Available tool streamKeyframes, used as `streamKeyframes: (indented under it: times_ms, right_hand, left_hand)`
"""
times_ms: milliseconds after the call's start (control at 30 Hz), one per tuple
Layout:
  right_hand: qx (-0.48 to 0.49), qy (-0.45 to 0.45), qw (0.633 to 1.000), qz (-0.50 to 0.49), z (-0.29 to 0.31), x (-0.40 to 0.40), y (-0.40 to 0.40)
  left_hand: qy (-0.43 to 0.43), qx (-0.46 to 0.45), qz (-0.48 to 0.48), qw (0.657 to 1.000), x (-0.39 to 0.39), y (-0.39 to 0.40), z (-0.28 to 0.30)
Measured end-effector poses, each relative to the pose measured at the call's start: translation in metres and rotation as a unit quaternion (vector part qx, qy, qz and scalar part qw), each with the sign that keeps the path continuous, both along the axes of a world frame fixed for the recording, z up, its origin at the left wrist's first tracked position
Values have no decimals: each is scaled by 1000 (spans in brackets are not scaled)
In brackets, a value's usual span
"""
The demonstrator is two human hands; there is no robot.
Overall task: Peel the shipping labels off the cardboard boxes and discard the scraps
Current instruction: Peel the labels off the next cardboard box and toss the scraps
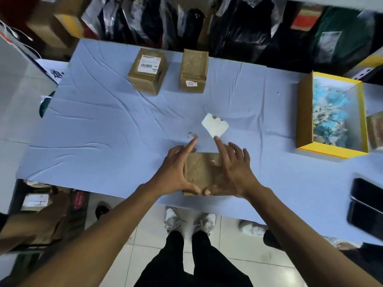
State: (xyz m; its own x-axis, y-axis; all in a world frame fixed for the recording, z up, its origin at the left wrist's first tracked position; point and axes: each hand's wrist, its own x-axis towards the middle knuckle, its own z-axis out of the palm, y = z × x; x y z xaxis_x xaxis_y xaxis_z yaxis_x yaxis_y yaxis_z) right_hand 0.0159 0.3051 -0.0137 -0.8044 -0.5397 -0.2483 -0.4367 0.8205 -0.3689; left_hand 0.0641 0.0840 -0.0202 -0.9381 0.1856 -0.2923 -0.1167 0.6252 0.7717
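My left hand (177, 172) and right hand (234, 170) both rest on the cardboard box (204, 175) at the near edge of the table (103, 129). The fingers of both are spread and grip nothing; the thumbs nearly meet at the box's near side. The box top between my hands is bare brown with torn patches. Each index finger points away from me. Just beyond my right fingertip lies a peeled white label (215, 125) on the blue cloth, and just past my left fingertip a small scrap (192, 134). Farther out from my left hand stand a box with its shipping label on (147, 71) and a box with a small sticker (193, 71). Well to the right of my right hand sits a yellow box of scraps (304, 112).
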Motion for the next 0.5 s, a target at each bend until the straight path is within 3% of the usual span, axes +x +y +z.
streamKeyframes:
  times_ms: [67, 167, 267, 333, 433, 500]
  right_hand:
    - [-7, 29, 1000, -6, -10, 1, 2]
    - [-67, 70, 989, -107, -17, -9, -10]
    - [-161, 46, 957, -235, -14, -11, -21]
    - [-237, -17, 930, -281, -10, -12, -15]
    - [-284, -113, 930, -203, -2, -12, 15]
    - [-217, -129, 959, -130, -1, -8, 36]
  left_hand:
    - [-9, 4, 36, 999, -6, 4, -2]
    - [5, 7, 92, 996, -19, 7, -7]
    - [41, 16, 172, 984, -21, 15, -13]
    - [66, 34, 194, 978, -16, 22, -12]
    - [82, 36, 114, 989, -5, 24, -7]
    - [126, -87, -15, 988, -2, 24, -4]
